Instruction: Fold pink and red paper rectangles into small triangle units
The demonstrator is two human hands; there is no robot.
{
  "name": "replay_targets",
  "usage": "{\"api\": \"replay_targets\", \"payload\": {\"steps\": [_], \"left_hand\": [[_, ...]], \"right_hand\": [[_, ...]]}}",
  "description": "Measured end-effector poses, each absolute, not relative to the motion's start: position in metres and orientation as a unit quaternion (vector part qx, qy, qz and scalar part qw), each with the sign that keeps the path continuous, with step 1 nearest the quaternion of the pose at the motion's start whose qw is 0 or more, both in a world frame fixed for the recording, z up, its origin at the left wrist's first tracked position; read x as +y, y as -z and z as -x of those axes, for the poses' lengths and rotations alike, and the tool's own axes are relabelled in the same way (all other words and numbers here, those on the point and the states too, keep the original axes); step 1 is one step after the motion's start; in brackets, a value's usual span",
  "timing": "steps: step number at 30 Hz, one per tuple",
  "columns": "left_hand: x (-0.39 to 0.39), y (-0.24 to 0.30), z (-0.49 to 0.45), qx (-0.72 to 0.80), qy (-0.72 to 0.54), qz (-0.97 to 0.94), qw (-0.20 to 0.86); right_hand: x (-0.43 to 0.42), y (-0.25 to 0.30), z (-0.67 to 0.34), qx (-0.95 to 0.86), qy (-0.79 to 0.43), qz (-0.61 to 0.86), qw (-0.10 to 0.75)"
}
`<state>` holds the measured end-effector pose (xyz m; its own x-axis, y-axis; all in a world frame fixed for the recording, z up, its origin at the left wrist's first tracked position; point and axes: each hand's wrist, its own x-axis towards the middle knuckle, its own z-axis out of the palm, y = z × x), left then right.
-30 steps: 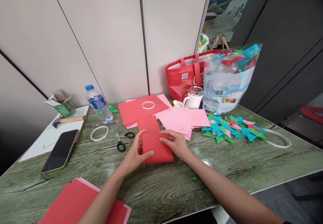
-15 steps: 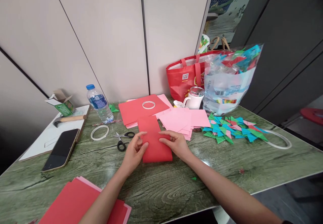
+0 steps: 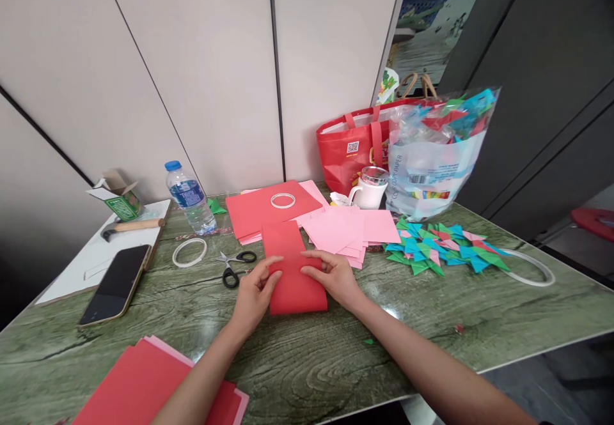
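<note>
A sheet of red paper (image 3: 297, 294) lies in front of me, its near part curled over toward the far end in an unpressed fold. My left hand (image 3: 255, 289) pinches its left edge between thumb and fingers. On the opposite edge, my right hand (image 3: 334, 276) grips the same sheet in a similar pinch. Black-handled scissors (image 3: 232, 268) rest just left of my left hand, blades partly apart. Beyond the sheet is a pile of pink paper pieces (image 3: 338, 228), and behind that sits a stack of red sheets (image 3: 249, 211) with a tape roll (image 3: 283, 200) on top.
On the left are a phone (image 3: 115, 284), a hammer (image 3: 132, 224), another tape roll (image 3: 189, 252) and a water bottle (image 3: 188, 198). A white mug (image 3: 369, 190), a red bag (image 3: 343, 156) and folded paper pieces (image 3: 439, 246) occupy the right. More red sheets (image 3: 144, 380) lie near left.
The near fold of the red paper has shifted slightly toward me, and both hands have moved a little nearer with it. Other things stay in place.
</note>
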<state>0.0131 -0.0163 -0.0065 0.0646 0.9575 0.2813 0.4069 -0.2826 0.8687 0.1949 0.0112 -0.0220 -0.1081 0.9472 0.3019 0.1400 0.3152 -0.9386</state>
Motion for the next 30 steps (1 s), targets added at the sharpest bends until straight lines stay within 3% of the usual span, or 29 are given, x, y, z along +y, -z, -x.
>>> {"api": "replay_targets", "payload": {"steps": [8,30], "left_hand": [[-0.015,0.005,-0.012,0.524,-0.419,-0.69,0.273],[-0.012,0.003,-0.011,0.513,-0.445,-0.607,0.414]], "right_hand": [[0.014,0.026,-0.195,-0.577,-0.426,0.451,0.532],[0.016,0.017,-0.199,-0.541,-0.508,0.428,0.516]]}}
